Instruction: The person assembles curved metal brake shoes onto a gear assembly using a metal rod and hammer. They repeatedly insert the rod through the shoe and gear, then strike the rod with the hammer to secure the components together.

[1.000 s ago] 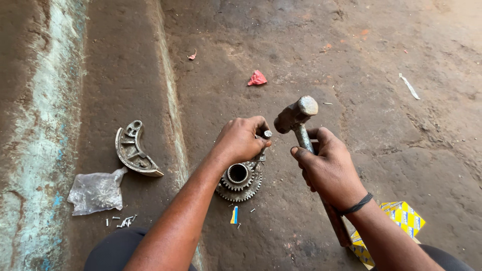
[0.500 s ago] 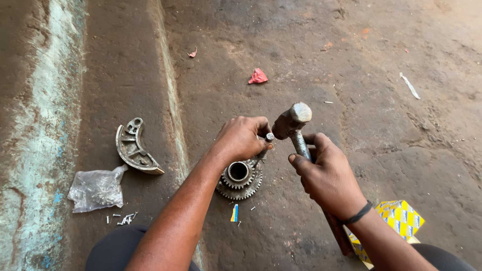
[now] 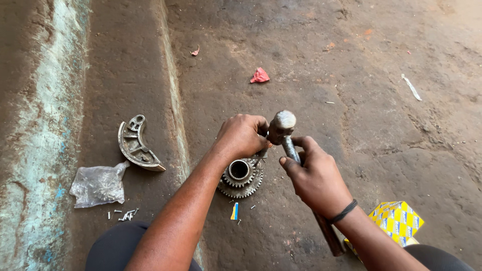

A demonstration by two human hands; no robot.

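— Rough, oil-dark concrete floor (image 3: 381, 130) is what everything rests on. What is seen at the fingers?

— The right hand (image 3: 316, 175) is closed fully round the handle of a hammer (image 3: 281, 125), close under the head; the head is held just beside the left knuckles. The left hand (image 3: 241, 134) is curled shut over something small at the gear's far rim. It looks like a punch or pin, but it is hidden by the fingers and cannot be told for certain.

— And the gear itself?

— The gear cluster (image 3: 240, 176) lies flat on the floor directly under the left hand, its toothed rings and open bore turned upward, near the raised concrete ridge (image 3: 175, 125) that runs away from the person.

— Which step is judged to be in hand?

— A driving blow seems to be in preparation or delivery: the held piece is steadied against the gear while the hammer is poised at it. A short, square strike would be called for, with the left fingers kept below the struck end.

— What lies further out?

— A blue-and-yellow scrap (image 3: 234, 211) is seen just beside the gear's near edge. Left of the ridge, a curved metal bracket (image 3: 134, 144), a clear plastic bag (image 3: 99, 184) and loose small screws (image 3: 123, 215) are found. A yellow patterned box (image 3: 396, 221) sits by the right forearm, and a red scrap (image 3: 259, 76) lies well apart, farther off.
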